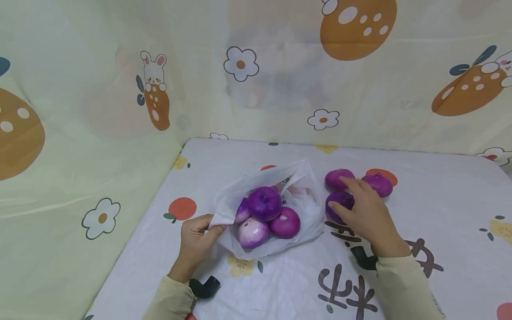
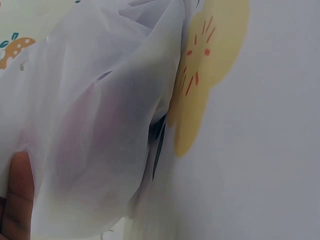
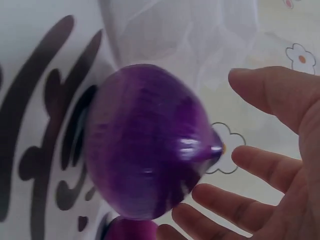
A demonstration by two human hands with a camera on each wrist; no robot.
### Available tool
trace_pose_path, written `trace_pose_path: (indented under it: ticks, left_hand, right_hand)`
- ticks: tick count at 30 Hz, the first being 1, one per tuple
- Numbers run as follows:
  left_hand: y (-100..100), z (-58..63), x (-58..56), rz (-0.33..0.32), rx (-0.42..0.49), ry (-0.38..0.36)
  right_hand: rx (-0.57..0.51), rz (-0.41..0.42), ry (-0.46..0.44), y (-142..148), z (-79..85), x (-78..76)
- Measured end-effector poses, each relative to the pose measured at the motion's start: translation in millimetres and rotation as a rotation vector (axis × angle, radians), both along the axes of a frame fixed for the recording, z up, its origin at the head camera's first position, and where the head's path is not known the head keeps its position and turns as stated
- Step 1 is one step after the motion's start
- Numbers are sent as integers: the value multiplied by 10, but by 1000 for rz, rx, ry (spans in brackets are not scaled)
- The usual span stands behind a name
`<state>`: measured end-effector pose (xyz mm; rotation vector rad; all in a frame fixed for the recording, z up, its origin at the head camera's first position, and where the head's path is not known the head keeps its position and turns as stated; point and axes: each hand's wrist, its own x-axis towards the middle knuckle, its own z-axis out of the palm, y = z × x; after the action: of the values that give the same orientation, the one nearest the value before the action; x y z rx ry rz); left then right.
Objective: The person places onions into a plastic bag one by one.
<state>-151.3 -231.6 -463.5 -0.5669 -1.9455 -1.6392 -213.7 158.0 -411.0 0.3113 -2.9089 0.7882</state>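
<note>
A white plastic bag [image 1: 308,222] lies on the table with its mouth spread, and several purple onions [image 1: 265,203] show inside. My left hand [image 1: 198,242] pinches the bag's left rim between thumb and fingers; in the left wrist view the bag [image 2: 100,150] covers most of that hand. To the right of the bag, my right hand [image 1: 366,218] hovers over a dark purple onion [image 3: 145,145], thumb and fingers spread with a gap around it. Beyond it sit two more onions, a magenta one [image 1: 335,178] and another [image 1: 380,185] partly behind the hand.
A white cloth [image 1: 440,200] printed with fruit, flowers and dark lettering covers the table. Pale curtain-like sheets [image 1: 280,98] with rabbit and carrot prints rise at the back and left. Each wrist wears a black device [image 1: 205,287].
</note>
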Motion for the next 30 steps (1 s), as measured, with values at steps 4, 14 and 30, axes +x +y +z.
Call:
trace_pose_path:
  ticks: [4,14,30]
  left_hand:
    - [1,2,1,-5,3,1]
    - [0,-4,-2,-9,14,-9]
    - [-3,-1,-2,5,2,-19]
  right_hand:
    - [17,8,-42,20,-95,-18]
    - [58,10,-91,26,-180,-38]
    - [72,34,-101,-1,-225,-51]
